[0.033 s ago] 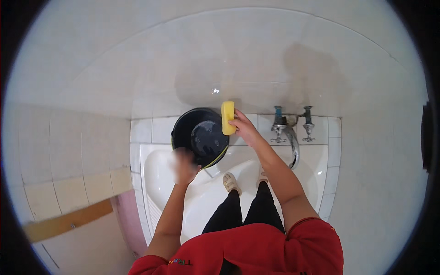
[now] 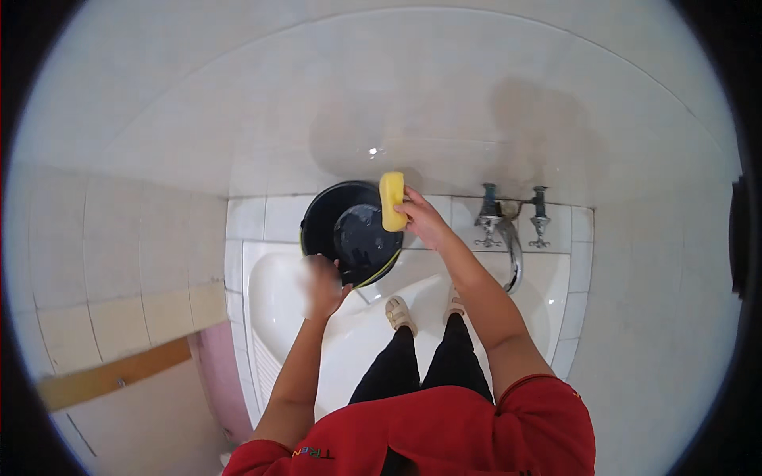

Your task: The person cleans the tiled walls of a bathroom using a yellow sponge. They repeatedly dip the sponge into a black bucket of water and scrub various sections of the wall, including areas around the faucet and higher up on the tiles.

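Observation:
A yellow sponge (image 2: 392,201) is held upright in my right hand (image 2: 425,222), between the thumb and fingers, just over the right rim of a black bucket (image 2: 312,216). Some wet, bubbly liquid shows at the bottom of the bucket. At the bucket's near left rim is my left hand (image 2: 324,289), its fingers reaching over the edge and its thumb outside. Part of that hand is smeared. A thin yellow-green handle (image 2: 381,272) lies along the bucket's near right side.
I stand in a white bathtub (image 2: 266,297), in beige sandals (image 2: 400,314). Two chrome taps with a curved spout (image 2: 515,266) stand on the tiled ledge (image 2: 282,218) to the right. A glossy pale wall (image 2: 429,111) rises behind.
The sponge and my right hand have shifted slightly left relative to the bucket. My left hand remains at the bucket's rim, its fingers slightly changed. The whole view has shifted a little.

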The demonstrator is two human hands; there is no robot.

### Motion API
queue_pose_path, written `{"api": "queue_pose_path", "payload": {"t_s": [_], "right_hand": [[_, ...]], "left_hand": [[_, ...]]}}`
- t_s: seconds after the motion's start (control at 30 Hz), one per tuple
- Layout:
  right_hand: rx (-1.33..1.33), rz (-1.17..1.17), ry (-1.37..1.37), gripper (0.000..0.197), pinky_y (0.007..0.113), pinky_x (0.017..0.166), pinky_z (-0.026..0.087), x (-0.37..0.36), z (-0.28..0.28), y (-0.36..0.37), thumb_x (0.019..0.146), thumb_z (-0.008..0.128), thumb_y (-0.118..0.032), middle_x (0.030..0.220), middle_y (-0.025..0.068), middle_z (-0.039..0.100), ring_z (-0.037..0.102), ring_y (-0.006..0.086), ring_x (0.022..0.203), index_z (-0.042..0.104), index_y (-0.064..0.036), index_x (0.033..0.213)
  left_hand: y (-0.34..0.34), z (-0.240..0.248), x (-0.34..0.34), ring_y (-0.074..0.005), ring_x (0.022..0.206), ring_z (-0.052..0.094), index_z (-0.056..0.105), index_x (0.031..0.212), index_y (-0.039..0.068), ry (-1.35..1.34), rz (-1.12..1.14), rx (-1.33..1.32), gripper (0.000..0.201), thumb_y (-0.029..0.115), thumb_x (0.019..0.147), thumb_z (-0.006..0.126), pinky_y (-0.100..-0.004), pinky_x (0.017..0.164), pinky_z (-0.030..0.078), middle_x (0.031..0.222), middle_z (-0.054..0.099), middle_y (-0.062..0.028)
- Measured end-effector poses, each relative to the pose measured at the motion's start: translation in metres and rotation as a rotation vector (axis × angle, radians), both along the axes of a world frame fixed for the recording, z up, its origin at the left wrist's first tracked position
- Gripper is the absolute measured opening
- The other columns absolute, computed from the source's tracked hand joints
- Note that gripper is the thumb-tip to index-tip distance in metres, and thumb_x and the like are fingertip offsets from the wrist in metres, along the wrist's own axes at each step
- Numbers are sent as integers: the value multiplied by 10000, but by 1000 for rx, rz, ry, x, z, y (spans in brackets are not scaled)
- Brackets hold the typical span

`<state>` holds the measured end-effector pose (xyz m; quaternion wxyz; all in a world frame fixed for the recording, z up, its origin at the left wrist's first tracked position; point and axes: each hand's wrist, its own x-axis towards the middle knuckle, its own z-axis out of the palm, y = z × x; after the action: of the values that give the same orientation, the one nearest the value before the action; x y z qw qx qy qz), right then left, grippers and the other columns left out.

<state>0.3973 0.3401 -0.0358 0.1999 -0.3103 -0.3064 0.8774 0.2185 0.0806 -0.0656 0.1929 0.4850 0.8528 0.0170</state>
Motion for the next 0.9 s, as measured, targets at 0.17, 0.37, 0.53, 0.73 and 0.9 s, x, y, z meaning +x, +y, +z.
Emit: {"api": "queue_pose_path", "payload": {"t_s": [0.17, 0.37, 0.53, 0.73, 0.9], "right_hand": [[104, 477, -265, 572, 437, 839, 499, -97, -24, -16, 867, 597, -185, 1212, 55, 558, 575, 213, 1051, 386, -180, 1398], [960, 661, -729, 613, 447, 904, 475, -174, -166, -45, 839, 599, -163, 1295, 150, 513, 552, 319, 1138, 372, -176, 1409], [952, 822, -1218, 483, 446, 989, 426, -169, -201, -109, 875, 549, -152, 1356, 203, 413, 461, 413, 1218, 424, -172, 1341], [708, 935, -1186, 399, 548, 879, 458, -153, -239, -104, 856, 573, -294, 1310, 181, 496, 487, 364, 1210, 527, -172, 1234], [-122, 370, -708, 511, 556, 751, 485, -161, -188, -96, 825, 585, -422, 1100, 108, 608, 595, 326, 1022, 531, -155, 1257]], "left_hand": [[-27, -53, 2, -367, 1442, -11, 444, 1388, 226, -85, 36, -44, 693, 564, 803, 600, -754, 996, 3, 1568, 117, -117], [-20, -45, 8, -414, 1426, -27, 483, 1344, 231, -180, 41, 88, 668, 602, 800, 597, -762, 985, 8, 1563, 134, -86], [-23, -45, 3, -449, 1414, -32, 476, 1342, 246, -221, 85, 87, 704, 602, 761, 648, -770, 977, 49, 1563, 126, -87], [-18, -42, 3, -463, 1406, -54, 463, 1350, 256, -265, 36, 106, 719, 589, 748, 670, -772, 975, 72, 1565, 108, -88], [-22, -47, -3, -476, 1398, -56, 464, 1349, 241, -255, 29, 77, 709, 561, 754, 677, -775, 968, 97, 1563, 104, -92]]}}
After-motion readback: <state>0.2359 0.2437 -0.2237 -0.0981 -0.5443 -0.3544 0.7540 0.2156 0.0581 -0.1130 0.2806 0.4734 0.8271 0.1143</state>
